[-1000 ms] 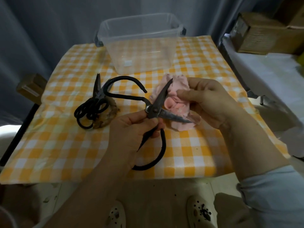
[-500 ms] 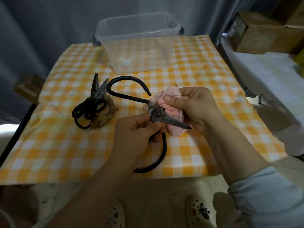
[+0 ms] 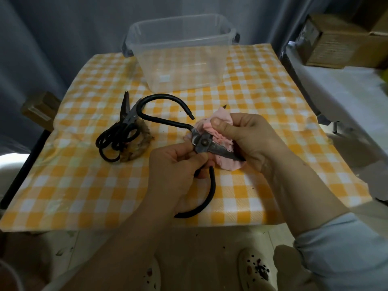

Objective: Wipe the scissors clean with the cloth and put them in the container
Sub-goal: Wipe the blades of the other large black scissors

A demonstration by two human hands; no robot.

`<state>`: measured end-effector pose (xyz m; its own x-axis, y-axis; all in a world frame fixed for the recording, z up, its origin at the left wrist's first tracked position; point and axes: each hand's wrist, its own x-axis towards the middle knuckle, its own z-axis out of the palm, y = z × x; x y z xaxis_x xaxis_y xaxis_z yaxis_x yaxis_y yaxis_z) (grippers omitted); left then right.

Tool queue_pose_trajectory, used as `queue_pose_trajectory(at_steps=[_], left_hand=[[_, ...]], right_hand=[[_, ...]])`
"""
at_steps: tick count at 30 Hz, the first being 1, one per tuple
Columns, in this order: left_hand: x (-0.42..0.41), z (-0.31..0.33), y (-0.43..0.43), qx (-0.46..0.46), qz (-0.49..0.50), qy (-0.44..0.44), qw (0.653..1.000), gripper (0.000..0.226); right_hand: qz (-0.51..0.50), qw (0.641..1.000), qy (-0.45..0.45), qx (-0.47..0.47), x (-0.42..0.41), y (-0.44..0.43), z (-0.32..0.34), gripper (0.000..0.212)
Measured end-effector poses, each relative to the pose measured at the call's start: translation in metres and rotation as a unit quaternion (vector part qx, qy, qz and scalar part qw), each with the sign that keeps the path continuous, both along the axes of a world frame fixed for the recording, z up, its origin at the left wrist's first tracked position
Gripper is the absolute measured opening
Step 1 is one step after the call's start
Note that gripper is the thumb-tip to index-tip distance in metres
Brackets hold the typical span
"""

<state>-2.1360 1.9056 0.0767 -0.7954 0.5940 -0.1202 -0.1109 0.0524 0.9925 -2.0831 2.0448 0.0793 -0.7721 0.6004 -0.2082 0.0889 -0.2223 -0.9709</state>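
Note:
Large black-handled scissors (image 3: 203, 142) are spread wide above the table's front half. My left hand (image 3: 176, 162) pinches them just below the pivot. My right hand (image 3: 249, 137) grips a crumpled pink cloth (image 3: 218, 135) wrapped around the upper blade, whose tip pokes out above the cloth. The lower blade points right, bare, across the cloth. A clear plastic container (image 3: 180, 57) stands at the back of the table with nothing in it.
A smaller pair of black scissors (image 3: 121, 131) lies at the left on a brownish rag (image 3: 139, 143). The table wears a yellow-and-white checked cloth (image 3: 84, 185). Cardboard boxes (image 3: 336, 40) sit on a white surface at the right.
My right hand slid the pink cloth down the upper blade toward the pivot, so the blade is now mostly covered. My left hand kept its hold near the pivot.

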Motion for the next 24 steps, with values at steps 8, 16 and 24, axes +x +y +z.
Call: queue_pose_trajectory(at_steps=[8,16,24], left_hand=[[0.004,-0.002,-0.001,-0.007,-0.031,0.009,0.999,0.022],[0.002,-0.002,-0.002,0.001,-0.025,0.007,1.000,0.021],[0.005,0.000,-0.001,0.007,-0.033,0.003,0.999,0.024]], right_hand=[[-0.103,0.994,0.023,-0.005,0.000,0.012,0.004,0.015],[-0.039,0.999,0.015,-0.035,0.000,0.003,0.004,0.014],[-0.136,0.990,0.030,-0.037,-0.001,0.006,0.011,0.016]])
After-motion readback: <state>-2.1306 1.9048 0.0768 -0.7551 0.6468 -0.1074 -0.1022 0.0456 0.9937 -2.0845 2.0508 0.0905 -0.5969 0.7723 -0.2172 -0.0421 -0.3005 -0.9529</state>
